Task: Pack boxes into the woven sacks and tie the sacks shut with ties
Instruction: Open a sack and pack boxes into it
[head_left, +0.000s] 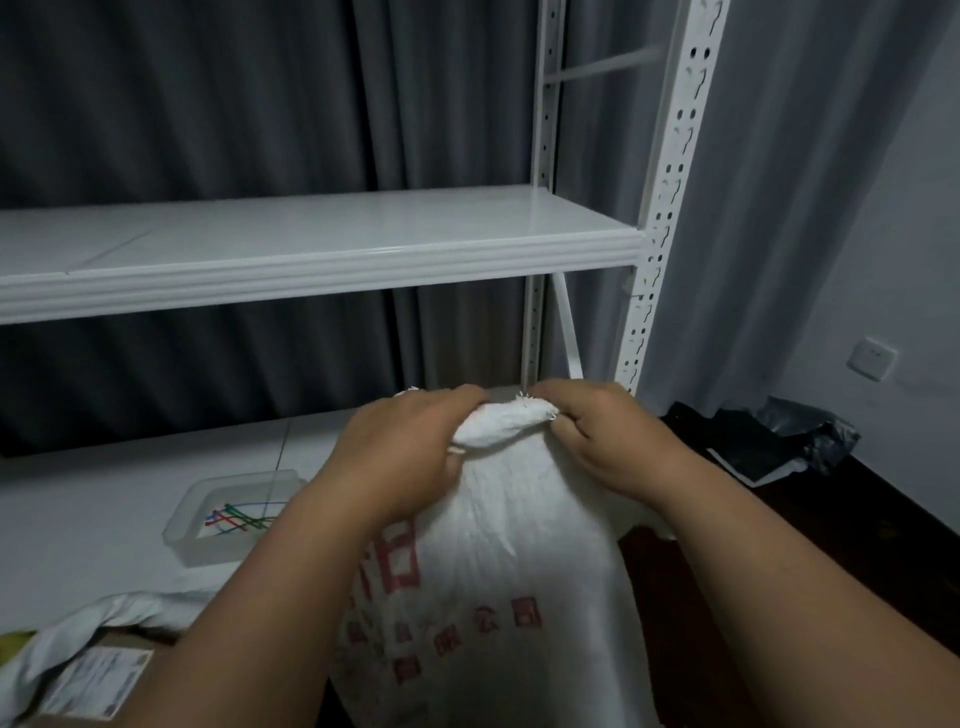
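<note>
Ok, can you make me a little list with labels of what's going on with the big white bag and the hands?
sack: white woven sack with red print, standing upright, mouth bunched together at the top
left hand: left hand grips the gathered mouth from the left
right hand: right hand grips the gathered mouth from the right
tie on sack: none visible yet
ties: coloured ties lying in a clear plastic tray on the lower shelf
box: cardboard box with a label at bottom left, partly under white cloth
shelving: white metal rack behind the sack
</note>
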